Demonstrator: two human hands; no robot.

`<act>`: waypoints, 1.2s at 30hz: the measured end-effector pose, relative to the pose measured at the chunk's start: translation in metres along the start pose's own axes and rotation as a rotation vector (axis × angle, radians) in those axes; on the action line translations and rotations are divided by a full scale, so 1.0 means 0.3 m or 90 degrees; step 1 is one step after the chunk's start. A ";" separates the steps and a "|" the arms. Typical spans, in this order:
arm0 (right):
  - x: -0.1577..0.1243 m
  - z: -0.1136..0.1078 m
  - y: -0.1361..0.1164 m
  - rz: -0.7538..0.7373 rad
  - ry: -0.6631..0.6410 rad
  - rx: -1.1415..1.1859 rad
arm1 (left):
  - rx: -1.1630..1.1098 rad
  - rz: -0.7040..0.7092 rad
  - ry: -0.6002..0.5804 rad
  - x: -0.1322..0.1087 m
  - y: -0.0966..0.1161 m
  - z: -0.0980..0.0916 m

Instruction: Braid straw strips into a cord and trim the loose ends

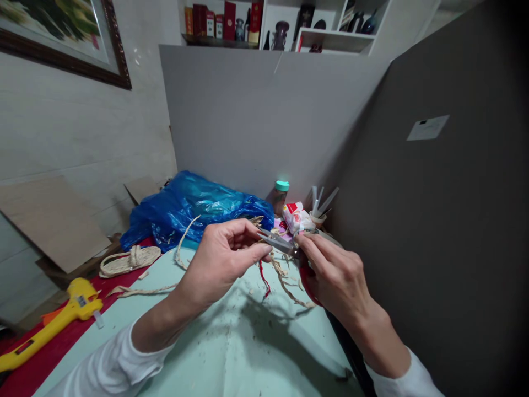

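My left hand [225, 259] is pinched closed on strands of pale dried straw [285, 278] and a thin red thread [263, 280] that hang down over the pale green table mat [231, 353]. My right hand [336, 275] is closed round red-handled scissors [278, 241]. The grey blades point left and meet the straw right at my left fingertips. Both hands are held a little above the mat, almost touching each other.
A yellow glue gun [53, 320] lies at the left on red cloth. A coiled straw braid [130, 260] and a blue plastic bag [194, 207] sit behind. A green-capped bottle [279, 196], a red-white packet [298, 218] and a cup of sticks [319, 212] stand by the grey partition [433, 220].
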State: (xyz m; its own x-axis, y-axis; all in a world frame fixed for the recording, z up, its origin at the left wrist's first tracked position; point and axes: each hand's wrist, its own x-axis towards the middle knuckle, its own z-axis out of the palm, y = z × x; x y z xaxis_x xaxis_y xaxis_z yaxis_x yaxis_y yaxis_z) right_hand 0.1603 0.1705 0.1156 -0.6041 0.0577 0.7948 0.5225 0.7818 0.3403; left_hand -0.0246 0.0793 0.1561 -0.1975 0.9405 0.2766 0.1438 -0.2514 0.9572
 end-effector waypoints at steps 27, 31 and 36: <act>0.024 -0.063 0.029 0.567 -0.243 0.800 | 0.042 0.079 -0.050 -0.007 -0.024 -0.008; 0.029 -0.064 0.025 0.526 -0.289 0.794 | 0.073 0.124 -0.023 -0.004 -0.020 -0.008; 0.010 -0.053 0.051 0.495 -0.199 0.670 | 0.207 0.147 -0.083 0.004 -0.013 -0.018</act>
State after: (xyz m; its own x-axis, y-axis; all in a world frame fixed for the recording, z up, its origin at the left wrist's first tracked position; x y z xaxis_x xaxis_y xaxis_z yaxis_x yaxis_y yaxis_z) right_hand 0.1760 0.1728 0.1310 -0.5493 0.7287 0.4091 0.1677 0.5757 -0.8003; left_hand -0.0306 0.0802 0.1532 -0.0035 0.8943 0.4474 0.4729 -0.3927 0.7888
